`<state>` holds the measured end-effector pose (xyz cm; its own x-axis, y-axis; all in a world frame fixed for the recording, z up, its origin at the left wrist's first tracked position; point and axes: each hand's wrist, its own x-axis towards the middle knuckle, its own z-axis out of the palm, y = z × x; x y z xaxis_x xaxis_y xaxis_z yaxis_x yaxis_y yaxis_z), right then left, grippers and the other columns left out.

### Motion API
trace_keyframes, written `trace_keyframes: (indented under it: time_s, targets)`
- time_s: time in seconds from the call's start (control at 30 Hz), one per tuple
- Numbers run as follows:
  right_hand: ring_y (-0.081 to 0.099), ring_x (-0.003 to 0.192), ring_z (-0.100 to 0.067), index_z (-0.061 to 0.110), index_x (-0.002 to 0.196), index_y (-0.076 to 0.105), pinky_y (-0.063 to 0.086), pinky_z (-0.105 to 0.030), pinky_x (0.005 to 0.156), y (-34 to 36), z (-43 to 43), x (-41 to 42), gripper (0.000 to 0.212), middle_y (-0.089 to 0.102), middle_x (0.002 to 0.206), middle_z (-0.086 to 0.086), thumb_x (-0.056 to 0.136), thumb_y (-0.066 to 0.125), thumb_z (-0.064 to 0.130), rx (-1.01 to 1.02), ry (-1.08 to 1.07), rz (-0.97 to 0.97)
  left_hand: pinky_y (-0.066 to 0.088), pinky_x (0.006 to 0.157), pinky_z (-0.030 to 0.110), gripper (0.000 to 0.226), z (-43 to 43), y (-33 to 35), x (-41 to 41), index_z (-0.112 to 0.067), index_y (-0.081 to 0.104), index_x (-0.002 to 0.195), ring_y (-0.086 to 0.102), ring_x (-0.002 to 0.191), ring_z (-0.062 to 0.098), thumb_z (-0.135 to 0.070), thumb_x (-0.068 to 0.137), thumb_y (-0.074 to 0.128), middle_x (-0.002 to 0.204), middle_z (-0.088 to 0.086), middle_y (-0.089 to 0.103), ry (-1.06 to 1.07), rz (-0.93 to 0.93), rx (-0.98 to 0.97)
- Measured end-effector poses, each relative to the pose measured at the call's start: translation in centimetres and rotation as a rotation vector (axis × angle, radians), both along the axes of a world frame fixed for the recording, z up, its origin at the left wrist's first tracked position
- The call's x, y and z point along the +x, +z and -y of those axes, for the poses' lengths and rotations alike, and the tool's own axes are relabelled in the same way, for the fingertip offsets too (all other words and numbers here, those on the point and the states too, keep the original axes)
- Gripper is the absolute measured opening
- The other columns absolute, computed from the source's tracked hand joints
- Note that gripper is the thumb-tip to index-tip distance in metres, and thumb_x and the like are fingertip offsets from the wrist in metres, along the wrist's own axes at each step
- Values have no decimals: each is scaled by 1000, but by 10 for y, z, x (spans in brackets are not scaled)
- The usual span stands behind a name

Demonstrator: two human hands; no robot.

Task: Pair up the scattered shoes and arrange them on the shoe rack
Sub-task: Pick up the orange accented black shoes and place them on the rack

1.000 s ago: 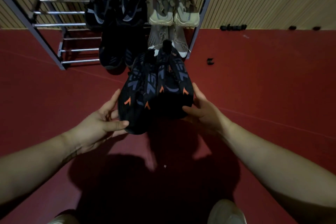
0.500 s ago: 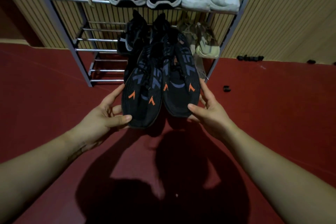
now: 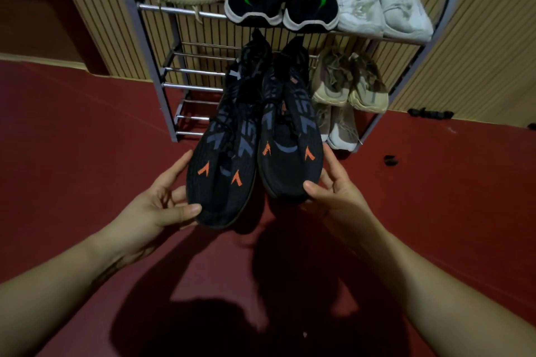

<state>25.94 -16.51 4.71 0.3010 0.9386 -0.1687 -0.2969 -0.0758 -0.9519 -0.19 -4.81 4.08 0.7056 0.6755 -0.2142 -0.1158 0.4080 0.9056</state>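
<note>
At twelve o'clock before the rack [image 3: 150,46], the left hand [image 3: 150,209] and right hand [image 3: 336,194] each gripped one black shoe's [image 3: 223,165] toe; the pair looked light and soft, best held by the stiffer soles.

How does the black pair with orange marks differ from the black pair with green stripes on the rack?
The orange-marked pair is held in the air, one shoe in the left hand, one in the right hand; the green-striped pair sits on the top shelf. The orange-marked pair has dark soles; the green-striped pair's are white. Both are black sneakers, set side by side.
</note>
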Motion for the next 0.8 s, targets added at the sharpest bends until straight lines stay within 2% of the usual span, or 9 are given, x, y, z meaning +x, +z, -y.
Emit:
trace_keyframes:
  time_s: [0.07,0.1,0.2,0.27,0.33,0.4,0.6,0.73,0.8]
  targets:
    - [63,101,-10,36,146,24,55,-23,60,4,-10,-4,77,56,132,6,90,47,-11,-2,14,31,57,73,26,112,-6,2,-6,-47,43,130,65,106,19,-21,35,96,122,7,65,14,-2,12]
    - [62,100,-9,37,147,23,54,-22,61,6,-17,-6,77,53,136,5,90,48,-10,-6,18,38,56,73,25,112,-9,4,-8,-47,44,129,65,106,18,-22,33,96,121,7,66,30,2,18]
    - [57,118,-12,39,147,21,57,-28,79,16,-45,-12,79,47,141,7,90,52,-6,-12,38,64,56,74,24,110,-20,10,-12,-46,45,127,65,106,16,-20,33,96,119,4,67,87,24,27]
    - [58,117,-12,39,147,21,56,-31,81,24,-70,-16,79,47,139,6,90,54,-5,-7,43,87,57,76,26,99,-34,13,-12,-44,42,132,65,106,13,-8,52,87,121,2,66,152,7,60]
    - [59,114,-15,37,148,22,56,-34,83,34,-96,-23,78,52,132,4,90,54,-5,-7,28,137,54,84,31,88,-55,16,-9,-41,32,141,65,105,11,10,75,62,123,1,65,223,-28,95]
    - [60,109,-16,34,148,23,57,-36,82,41,-124,-31,78,55,121,6,90,54,-7,-20,-14,158,52,86,32,85,-80,21,-2,-39,26,145,63,108,12,16,84,49,126,1,63,255,-53,116]
    - [60,100,-18,28,150,19,57,-35,77,53,-202,-34,76,51,135,-3,91,51,-9,-73,-147,166,48,87,33,79,-151,31,34,-34,24,147,61,110,21,15,89,46,120,5,63,322,-85,139]
    - [57,101,-18,25,150,22,58,-26,65,53,-239,-34,72,51,121,4,92,50,-8,-121,-69,317,52,89,35,75,-192,25,47,-31,27,147,61,108,24,11,90,50,128,10,57,379,-154,140]
    - [57,108,-20,30,149,22,58,-35,78,47,-257,-40,74,48,130,7,91,54,-4,-195,1,487,51,94,39,74,-202,17,44,-32,27,147,62,107,22,6,89,54,128,7,57,399,-249,206]
